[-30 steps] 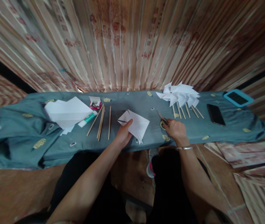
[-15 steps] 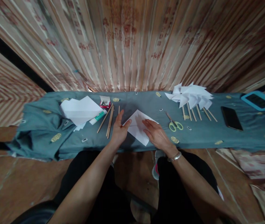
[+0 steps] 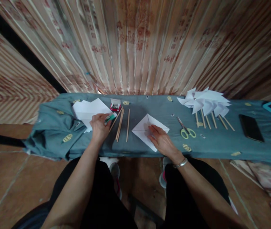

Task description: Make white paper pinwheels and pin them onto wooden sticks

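At the near edge of the cloth-covered bench (image 3: 216, 147), around its middle, the right hand (image 3: 162, 139) rests with fingers loosely spread on a creased white paper square (image 3: 143, 128), 1 corner of which points toward that edge. Left of it, the left hand (image 3: 99, 126) pinches a green-and-white glue tube (image 3: 110, 118) between thumb and fingers. Between tube and square lie a cluster of wooden sticks (image 3: 119, 127) and 1 lone stick (image 3: 128, 125). Scissors (image 3: 185, 131) lie right of the square; a dark phone (image 3: 251, 128) lies toward the bench's right end. Closer to the far edge are white sheets (image 3: 85, 111) at left, an open red box (image 3: 115, 105) and, at right, overlapping paper pinwheels (image 3: 207, 101).
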Tool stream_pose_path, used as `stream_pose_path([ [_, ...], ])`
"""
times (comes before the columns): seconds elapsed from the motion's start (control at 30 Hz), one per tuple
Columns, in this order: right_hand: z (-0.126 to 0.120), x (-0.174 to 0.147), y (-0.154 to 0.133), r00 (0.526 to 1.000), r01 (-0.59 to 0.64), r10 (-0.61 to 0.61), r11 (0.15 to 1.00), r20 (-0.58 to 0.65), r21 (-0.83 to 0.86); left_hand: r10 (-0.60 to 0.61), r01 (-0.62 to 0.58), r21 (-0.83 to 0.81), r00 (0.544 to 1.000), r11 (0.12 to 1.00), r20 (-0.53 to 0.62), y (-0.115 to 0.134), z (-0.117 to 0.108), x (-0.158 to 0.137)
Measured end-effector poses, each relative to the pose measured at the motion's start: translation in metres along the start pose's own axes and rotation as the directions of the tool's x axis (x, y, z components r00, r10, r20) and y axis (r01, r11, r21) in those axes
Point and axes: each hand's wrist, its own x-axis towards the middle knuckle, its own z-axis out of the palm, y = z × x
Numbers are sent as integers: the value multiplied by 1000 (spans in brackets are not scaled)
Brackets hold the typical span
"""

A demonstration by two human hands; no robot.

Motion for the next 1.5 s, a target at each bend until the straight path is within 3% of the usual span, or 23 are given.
stream_pose_path([
  [0.2,-1,2,0,1000,-9,9,1000,1,27,39,-48,178,998,983,51,-15,0,-8],
  [0.43,0,0,1,1000,-14,15,998,-25,60,112,-103,197,993,975,-38,-25,3,-5],
  [0.53,-4,1,-1,995,-31,42,993,-93,113,141,-122,163,984,979,-111,-18,-4,-6],
  [0.63,-12,4,-7,976,-85,133,961,-170,265,181,-171,71,970,983,-160,5,-10,-13],
  [0.7,-17,6,-14,962,-138,236,857,-140,496,257,-268,-90,959,959,-115,26,-8,-23],
  [0.73,-19,7,-18,955,-165,283,750,-85,640,296,-305,-206,952,930,-73,38,-5,-30],
  [0.8,-23,9,-26,944,-211,323,437,67,874,369,-338,-386,929,858,7,60,3,-43],
  [0.87,-25,11,-32,928,-245,319,130,193,961,438,-356,-500,897,790,54,78,11,-54],
  [0.9,-26,11,-34,918,-257,318,17,238,966,472,-361,-550,879,753,69,85,14,-58],
  [0.97,-27,12,-37,895,-268,335,-123,294,956,498,-342,-618,862,708,93,94,19,-61],
  [1.03,-28,12,-38,881,-256,358,-189,309,948,472,-282,-656,872,700,129,97,21,-61],
  [1.3,-34,11,-14,823,-192,467,-306,323,933,240,-11,-720,946,694,217,84,29,-59],
  [1.4,-39,9,1,789,-142,523,-356,323,924,87,50,-664,981,746,172,60,20,-41],
  [1.5,-43,6,11,789,-151,508,-384,345,911,-29,68,-458,995,887,92,25,7,-17],
])
